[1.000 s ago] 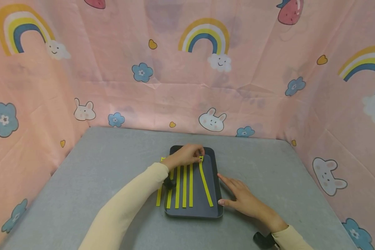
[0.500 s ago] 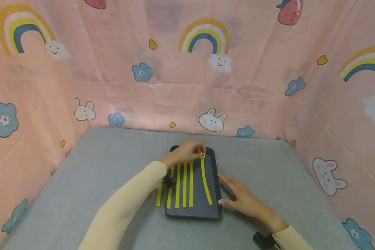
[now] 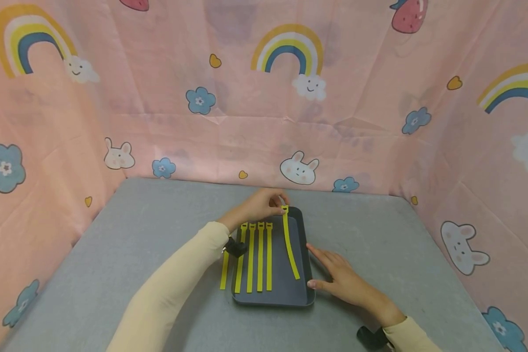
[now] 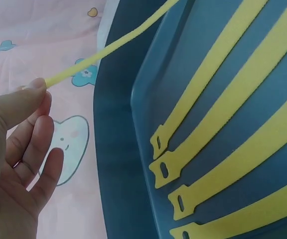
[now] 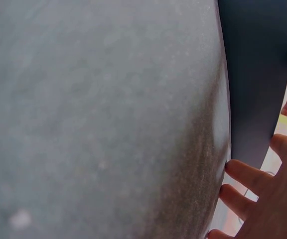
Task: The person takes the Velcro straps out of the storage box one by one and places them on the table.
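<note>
My left hand (image 3: 259,205) pinches the slotted end of a yellow cable-tie strap (image 3: 289,244) between thumb and index finger, above the tray's far end. The strap hangs down over the right part of the dark grey tray (image 3: 288,293). In the left wrist view, the held strap (image 4: 108,50) stretches away from the thumb. Several matching straps (image 3: 260,259) lie side by side in the tray, slotted heads at the far end. My right hand (image 3: 341,276) touches the tray's right side with fingers extended; in the right wrist view fingertips meet the tray wall (image 5: 255,84).
Another yellow strap (image 3: 224,276) lies just left of the tray, partly hidden by my left wrist. The grey tabletop (image 3: 167,210) surrounds the tray. A pink printed cloth (image 3: 246,137) stands behind and on both sides.
My left hand has moved toward the tray's far edge, lifting the strap's slotted end and drawing its tail along. More strap heads now show. My right hand has not moved.
</note>
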`<state>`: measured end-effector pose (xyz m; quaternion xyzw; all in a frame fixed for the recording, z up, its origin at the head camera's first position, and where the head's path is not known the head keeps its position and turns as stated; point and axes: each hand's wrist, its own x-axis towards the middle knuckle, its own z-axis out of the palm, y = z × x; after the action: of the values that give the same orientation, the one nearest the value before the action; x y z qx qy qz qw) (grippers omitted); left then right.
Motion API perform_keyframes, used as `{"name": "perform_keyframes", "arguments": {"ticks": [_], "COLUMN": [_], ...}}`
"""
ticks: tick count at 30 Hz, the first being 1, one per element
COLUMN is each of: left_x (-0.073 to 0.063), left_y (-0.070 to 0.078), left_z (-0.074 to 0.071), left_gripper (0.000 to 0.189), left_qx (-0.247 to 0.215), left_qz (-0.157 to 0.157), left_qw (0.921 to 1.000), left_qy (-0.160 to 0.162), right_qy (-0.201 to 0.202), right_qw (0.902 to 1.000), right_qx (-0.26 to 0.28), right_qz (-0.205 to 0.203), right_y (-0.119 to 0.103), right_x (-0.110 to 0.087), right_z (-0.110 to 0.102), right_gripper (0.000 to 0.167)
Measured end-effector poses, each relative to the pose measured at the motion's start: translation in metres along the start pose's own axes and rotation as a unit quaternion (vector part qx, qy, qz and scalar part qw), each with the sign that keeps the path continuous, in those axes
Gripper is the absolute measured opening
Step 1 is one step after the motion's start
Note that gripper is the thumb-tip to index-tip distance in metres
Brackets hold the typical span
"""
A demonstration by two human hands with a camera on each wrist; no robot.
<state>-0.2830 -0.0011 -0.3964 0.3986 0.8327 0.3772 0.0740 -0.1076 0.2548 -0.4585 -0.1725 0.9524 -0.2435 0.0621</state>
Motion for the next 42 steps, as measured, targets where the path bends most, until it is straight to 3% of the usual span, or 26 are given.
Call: {"name": "perform_keyframes", "arguments": {"ticks": [7,19,28,36,42], "left_x": [-0.002,-0.002,-0.006,-0.017,-0.033], "left_y": [0.002,0.018,0.032,0.043,0.049], "left_z": [-0.005,-0.020,-0.039,-0.059,-0.078], "left_gripper": [0.021,0.021,0.023,0.026,0.027], "left_qx": [-0.007,-0.016,-0.025,-0.042,-0.045], "left_qz": [0.010,0.036,0.073,0.085,0.065], "left_qw": [0.9998,0.9991,0.9959,0.9940,0.9942], "left_qy": [0.012,0.017,0.046,0.055,0.073], "right_qy": [0.000,-0.007,-0.005,-0.002,-0.002], "right_qw": [1.0000,1.0000,1.0000,1.0000,1.0000], "right_qx": [-0.004,0.000,0.002,0.001,0.000], "right_qz": [-0.004,0.000,-0.002,-0.003,-0.002], "right_y": [-0.001,0.000,0.001,0.001,0.001], "right_x": [0.000,0.000,-0.001,0.000,-0.001], "right_z": [-0.001,-0.002,-0.001,-0.001,-0.001], "right_gripper": [0.085,0.086,0.087,0.087,0.087]}}
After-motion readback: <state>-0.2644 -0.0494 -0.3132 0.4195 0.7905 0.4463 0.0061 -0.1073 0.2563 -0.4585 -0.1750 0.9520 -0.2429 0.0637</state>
